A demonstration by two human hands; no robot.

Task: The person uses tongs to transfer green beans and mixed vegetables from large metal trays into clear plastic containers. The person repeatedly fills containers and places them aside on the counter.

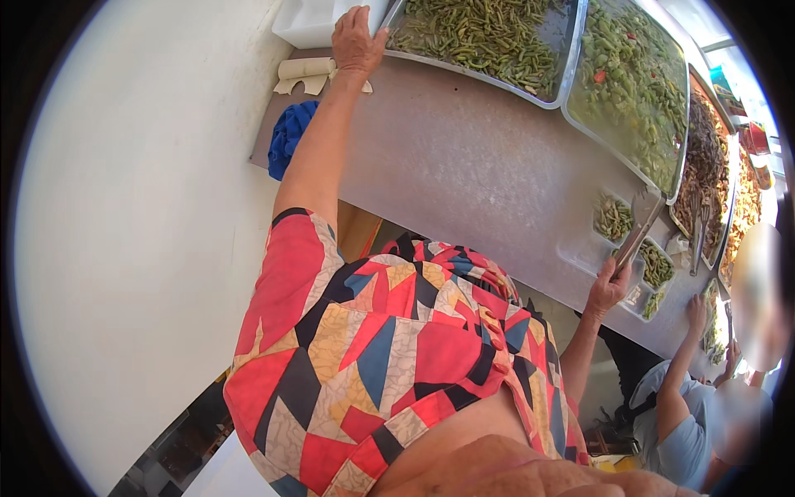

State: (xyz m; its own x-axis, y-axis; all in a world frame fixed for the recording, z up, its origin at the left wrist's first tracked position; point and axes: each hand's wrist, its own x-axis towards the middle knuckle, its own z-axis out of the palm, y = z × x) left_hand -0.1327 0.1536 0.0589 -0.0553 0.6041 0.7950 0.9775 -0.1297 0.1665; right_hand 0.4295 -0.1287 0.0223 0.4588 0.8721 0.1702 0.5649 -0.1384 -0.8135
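My right hand (607, 290) grips metal tongs (636, 239) whose far end reaches to the corner of a pan of pale green vegetables (633, 93). Under and beside the tongs lies a clear compartment tray (581, 255), with cut green beans (613, 217) in one compartment and greens (655, 264) in another. My left hand (359, 42) is stretched to the far left, over the edge of a white plastic container (304, 22). Its thumb points towards the near corner of a metal pan of green beans (490, 43). No object shows in that hand.
A bunched blue cloth (290, 138) and a pale roll (305, 68) lie at the metal table's (422, 143) left end, beside a white wall (136, 186). More food pans (702, 161) continue rightward, with serving tongs (700, 230) on one. A co-worker in blue (674, 397) stands to my right.
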